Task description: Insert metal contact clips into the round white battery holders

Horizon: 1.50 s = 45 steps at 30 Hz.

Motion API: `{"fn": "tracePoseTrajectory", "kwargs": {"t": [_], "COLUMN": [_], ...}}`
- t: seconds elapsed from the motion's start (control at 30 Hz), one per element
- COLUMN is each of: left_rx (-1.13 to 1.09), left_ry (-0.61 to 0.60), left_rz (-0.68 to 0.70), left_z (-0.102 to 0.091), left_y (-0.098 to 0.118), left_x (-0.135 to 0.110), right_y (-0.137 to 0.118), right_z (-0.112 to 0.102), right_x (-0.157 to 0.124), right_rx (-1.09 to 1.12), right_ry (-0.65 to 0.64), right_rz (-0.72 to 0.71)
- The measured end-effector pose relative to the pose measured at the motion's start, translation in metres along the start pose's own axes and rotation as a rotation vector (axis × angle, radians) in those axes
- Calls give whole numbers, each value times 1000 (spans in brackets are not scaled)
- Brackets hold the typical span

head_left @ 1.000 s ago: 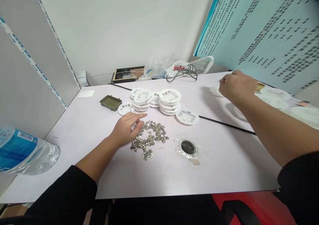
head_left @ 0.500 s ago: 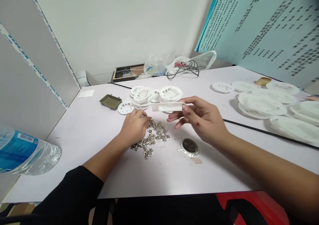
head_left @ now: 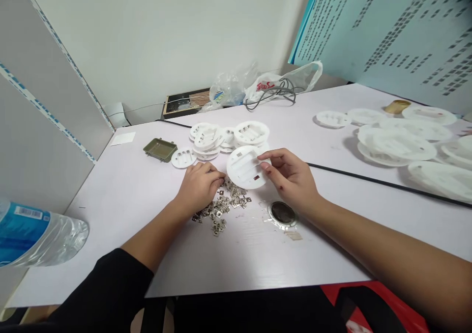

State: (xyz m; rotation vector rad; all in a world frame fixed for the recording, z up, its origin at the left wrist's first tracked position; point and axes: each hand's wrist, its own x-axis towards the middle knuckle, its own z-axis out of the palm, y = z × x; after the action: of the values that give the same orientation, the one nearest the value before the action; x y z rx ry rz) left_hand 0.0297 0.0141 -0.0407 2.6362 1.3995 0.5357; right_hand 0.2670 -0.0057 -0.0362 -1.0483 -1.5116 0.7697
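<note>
Between the thumb and fingers of my right hand is a round white plastic disc, tilted so its moulded slots face me. My left hand rests at the upper left of a heap of small metal contact clips. Its thumb and forefinger are pinched together; whatever is between them is too small to make out. Beyond the hands lies a group of similar white discs with metal clips in their slots. A dark round piece with a clear rim is on the table below my right hand.
More white discs are piled at the right, beyond a black cable. An olive plastic box stands at the back left. A water bottle lies at the left edge. Plastic bags and a wooden-edged tray line the wall.
My right hand has turned the disc from edge-on to show its slotted face and lowered it slightly. My left hand stays pinched by the clips. The view has shifted slightly.
</note>
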Motion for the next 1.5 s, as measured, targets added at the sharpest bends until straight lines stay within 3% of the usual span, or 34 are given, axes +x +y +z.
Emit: {"fn": "tracePoseTrajectory", "kwargs": {"t": [0.27, 0.6, 0.73, 0.93, 1.03, 1.17, 1.27, 1.5], "left_rx": [-22, -31, -42, -330, -478, -761, -936, -920], "left_ry": [-70, -29, 47, 215, 254, 245, 231, 126], "left_rz": [-46, -20, 18, 114, 62, -55, -65, -53], "left_z": [-10, -8, -7, -14, -16, -14, -12, -17], "left_y": [3, -4, -5, -4, -4, -2, -1, 6], "left_x": [-3, -5, -6, -10, -14, -18, -19, -19], "right_y": [12, 11, 8, 9, 12, 15, 14, 12], "right_z": [0, 3, 3, 3, 3, 3, 3, 5], "right_x": [3, 1, 2, 1, 2, 2, 2, -1], "right_rx": [46, 166, 292, 326, 347, 384, 377, 412], "right_ry": [17, -115, -190, -172, -163, -189, -212, -254], "right_rz": [-46, 62, 149, 232, 257, 278, 283, 249]}}
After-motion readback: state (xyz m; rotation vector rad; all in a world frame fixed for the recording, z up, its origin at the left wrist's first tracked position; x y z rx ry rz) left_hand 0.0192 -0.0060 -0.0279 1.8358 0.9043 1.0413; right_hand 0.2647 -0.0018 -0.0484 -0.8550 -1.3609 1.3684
